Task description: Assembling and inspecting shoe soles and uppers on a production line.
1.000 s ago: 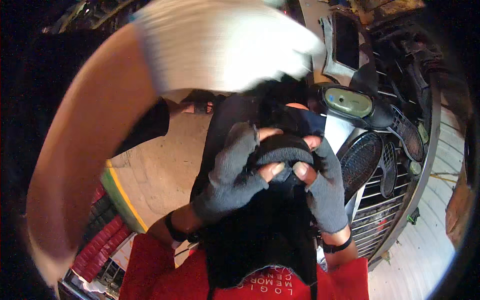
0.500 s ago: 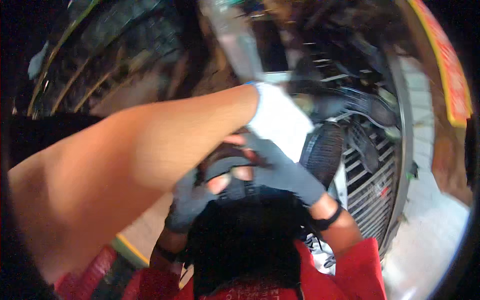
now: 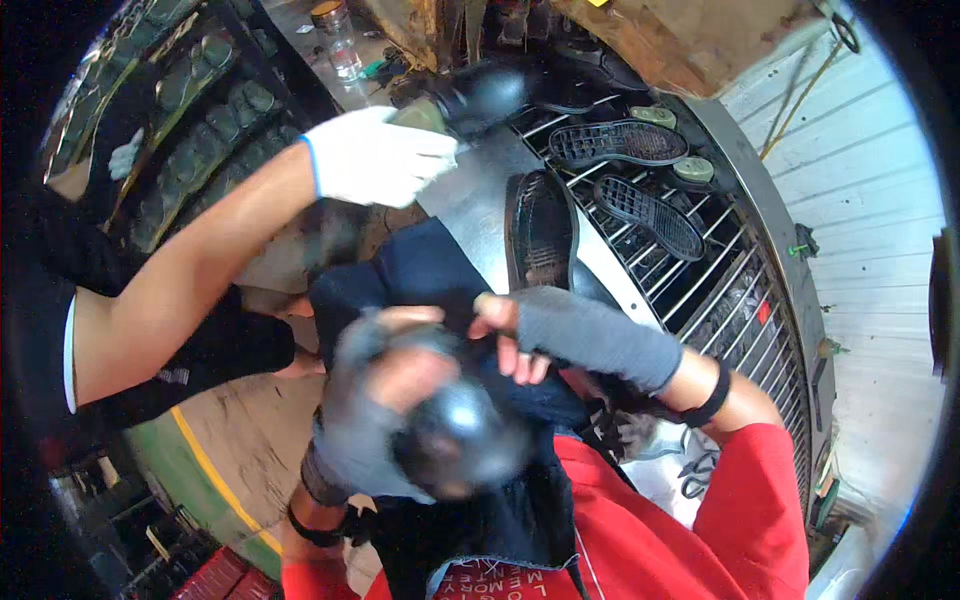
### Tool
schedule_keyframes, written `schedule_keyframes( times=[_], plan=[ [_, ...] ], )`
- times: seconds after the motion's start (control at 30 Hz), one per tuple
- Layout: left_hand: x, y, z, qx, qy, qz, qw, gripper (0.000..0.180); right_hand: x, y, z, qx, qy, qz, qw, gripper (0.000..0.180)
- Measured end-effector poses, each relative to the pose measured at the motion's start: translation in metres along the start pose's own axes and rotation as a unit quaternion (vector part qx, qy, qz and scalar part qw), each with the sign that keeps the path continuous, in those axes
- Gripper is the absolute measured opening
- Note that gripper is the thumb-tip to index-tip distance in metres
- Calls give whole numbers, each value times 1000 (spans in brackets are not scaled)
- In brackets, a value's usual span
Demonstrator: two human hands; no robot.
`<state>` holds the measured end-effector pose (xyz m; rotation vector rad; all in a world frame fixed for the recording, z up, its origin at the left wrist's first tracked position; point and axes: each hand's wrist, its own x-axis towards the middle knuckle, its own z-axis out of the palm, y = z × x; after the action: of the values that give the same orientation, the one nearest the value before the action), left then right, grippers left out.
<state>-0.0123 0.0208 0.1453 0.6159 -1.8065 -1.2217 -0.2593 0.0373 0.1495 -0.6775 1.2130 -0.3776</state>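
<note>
- Please, where is the black shoe (image 3: 465, 435) now?
- It is above the person's lap, in front of the black apron (image 3: 515, 520). Its shiny rounded part is turned to the camera, but the outline is blurred, so I do not describe its smaller details.
- Which hand has it?
- The left hand (image 3: 375, 400), in a grey glove which leaves the fingertips bare. The fingers are bent over the shoe and hold it; because of the blur, I cannot tell how firmly they press.
- And the right hand (image 3: 535, 325)?
- It wears the same kind of glove. It is near the shoe, but apart from it. The fingers are curled inward, and the thumb comes close to the forefinger. If they pinch something small, I cannot tell.
- To whom belongs the white glove?
- To a co-worker. This white-gloved hand (image 3: 385, 160) comes from the left, with fingers extended and close together, just beside another black shoe (image 3: 490, 95) with a greenish part. Whether it touches them, I cannot tell.
- What is on the right side?
- A metal rack (image 3: 772, 250) with thin bars. Two black soles (image 3: 650, 218) lie on it, and one longer sole (image 3: 543, 230) lies nearer to the right hand, beside a shiny metal plate (image 3: 480, 170).
</note>
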Motion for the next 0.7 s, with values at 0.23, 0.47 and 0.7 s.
schedule_keyframes(
  times=[0.23, 0.47, 0.7],
  plan=[
    [40, 54, 57, 311, -324, 301, 841, 37, -68, 44, -19, 274, -78, -203, 937, 44],
    [-9, -49, -38, 199, -193, -91, 956, 50, -166, 167, -159, 226, 315, -239, 890, 64],
    [-23, -102, -20, -84, -5, -328, 941, 42, -210, 309, -252, -39, 603, 50, 795, 59]
  ],
)
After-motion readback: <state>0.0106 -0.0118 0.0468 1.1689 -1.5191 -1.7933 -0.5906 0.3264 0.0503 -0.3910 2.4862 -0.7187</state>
